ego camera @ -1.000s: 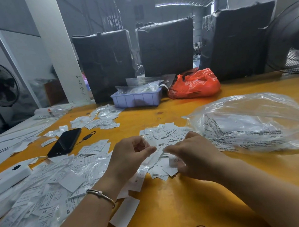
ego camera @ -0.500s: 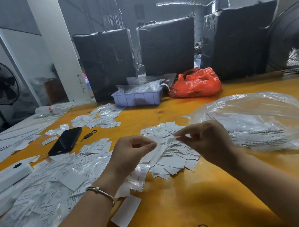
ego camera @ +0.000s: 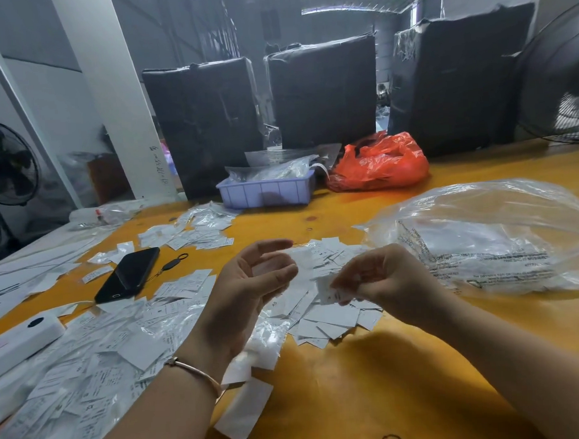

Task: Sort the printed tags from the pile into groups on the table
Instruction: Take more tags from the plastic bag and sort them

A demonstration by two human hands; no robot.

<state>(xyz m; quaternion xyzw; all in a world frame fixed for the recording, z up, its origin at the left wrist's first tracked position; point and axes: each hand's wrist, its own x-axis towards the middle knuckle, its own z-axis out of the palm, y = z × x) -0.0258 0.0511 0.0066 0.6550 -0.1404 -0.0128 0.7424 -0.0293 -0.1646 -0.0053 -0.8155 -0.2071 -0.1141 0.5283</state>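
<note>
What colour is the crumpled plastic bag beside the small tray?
Bright orange-red plastic bag, right of the lilac tray; head view.

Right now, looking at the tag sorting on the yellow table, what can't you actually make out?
- Print on the small white tag pinched by the right hand: too small, blurred.
- Left hand: motion blur hides whether it holds clear film.
- Lilac plastic tray: contents hidden by clear bags.
- Red plastic bag: opaque.
- White box: cut by the left edge.
</note>
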